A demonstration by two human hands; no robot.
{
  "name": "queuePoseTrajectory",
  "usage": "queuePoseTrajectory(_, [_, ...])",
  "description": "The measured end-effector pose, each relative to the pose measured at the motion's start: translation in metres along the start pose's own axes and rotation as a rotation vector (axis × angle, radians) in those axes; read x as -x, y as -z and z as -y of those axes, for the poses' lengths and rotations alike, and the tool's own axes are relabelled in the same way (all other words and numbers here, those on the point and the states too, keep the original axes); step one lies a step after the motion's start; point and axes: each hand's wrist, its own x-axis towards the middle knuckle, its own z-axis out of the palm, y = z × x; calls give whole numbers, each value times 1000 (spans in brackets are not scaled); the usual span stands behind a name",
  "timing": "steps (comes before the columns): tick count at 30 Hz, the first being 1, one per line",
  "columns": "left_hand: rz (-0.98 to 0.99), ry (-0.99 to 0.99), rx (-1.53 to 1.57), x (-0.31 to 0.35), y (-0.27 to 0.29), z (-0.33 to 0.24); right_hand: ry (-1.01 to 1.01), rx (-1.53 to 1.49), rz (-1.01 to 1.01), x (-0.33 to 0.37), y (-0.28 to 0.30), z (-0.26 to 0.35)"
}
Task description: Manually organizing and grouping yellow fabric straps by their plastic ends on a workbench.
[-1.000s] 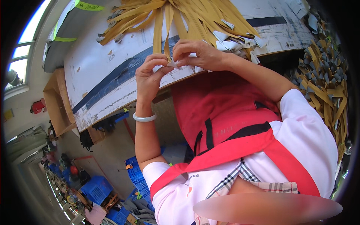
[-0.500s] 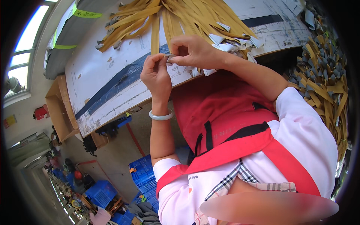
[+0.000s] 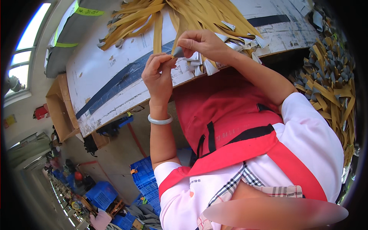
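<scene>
Over the worktable's front edge, my left hand [image 3: 158, 74] is closed in a pinch at the end of a mustard-yellow fabric strip [image 3: 157, 34]. My right hand [image 3: 205, 45], also pinching, grips a small grey tab [image 3: 178, 52] at that same end. The tab spans the short gap between my fingertips. Beyond my hands, a fanned bundle of similar mustard strips [image 3: 199, 17] covers the table. Several white-backed tab ends [image 3: 211, 67] hang at the table edge, just below my right hand.
The white worktable [image 3: 96, 76] has dark tape bands and worn patches. A cardboard box [image 3: 63, 109] adjoins its left end. At the right hangs a thick mass of grey-tipped mustard strips [image 3: 333, 84]. Blue crates [image 3: 147, 180] stand on the floor at lower left.
My right hand has risen slightly and drawn apart from my left, which shifted a little left. The grey tab now shows between them, and more white-backed ends are visible at the edge.
</scene>
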Motion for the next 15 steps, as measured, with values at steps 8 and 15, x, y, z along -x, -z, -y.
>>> queuePoseTrajectory(8, [-261, 50, -12, 5, 14, -6, -108, 101, -65, 5, -2, 1])
queuePoseTrajectory(15, [-203, 163, -596, 16, 113, 38, -266, 215, 215, 9, -12, -17])
